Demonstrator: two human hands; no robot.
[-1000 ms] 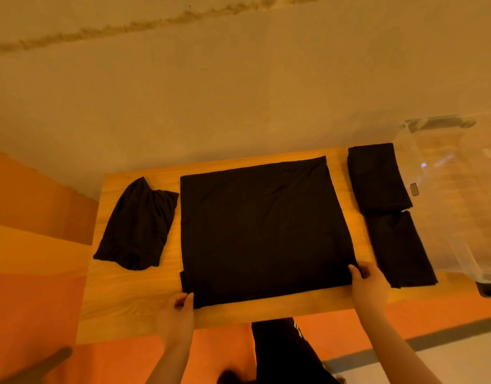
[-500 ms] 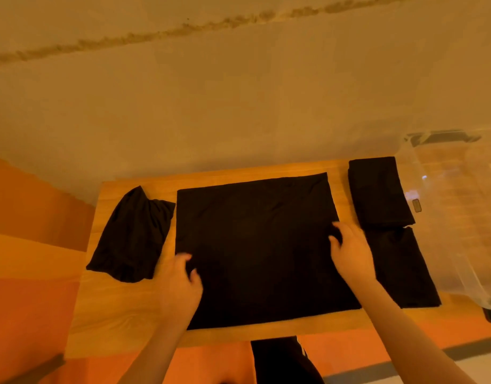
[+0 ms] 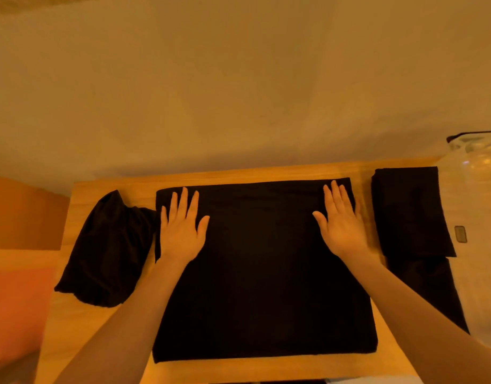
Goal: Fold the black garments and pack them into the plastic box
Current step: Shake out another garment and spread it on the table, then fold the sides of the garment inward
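A large black garment [image 3: 263, 273] lies flat as a wide rectangle in the middle of the wooden table [image 3: 105, 336]. My left hand [image 3: 182, 228] lies flat on its far left part, fingers straight. My right hand [image 3: 341, 223] lies flat on its far right part, fingers straight too. A crumpled black garment [image 3: 108, 250] sits at the left end of the table. At the right, a folded black garment [image 3: 410, 212] lies above another folded black garment [image 3: 432, 289]. The clear plastic box [image 3: 477, 195] stands at the right edge, partly cut off.
A plain wall runs behind the table's far edge. Orange flooring shows to the left of the table. A small dark tag [image 3: 460, 234] shows on the box wall beside the folded garment.
Both hands have moved from the garment's near edge to its far part and now lie flat with straight fingers. The view has come closer to the table.
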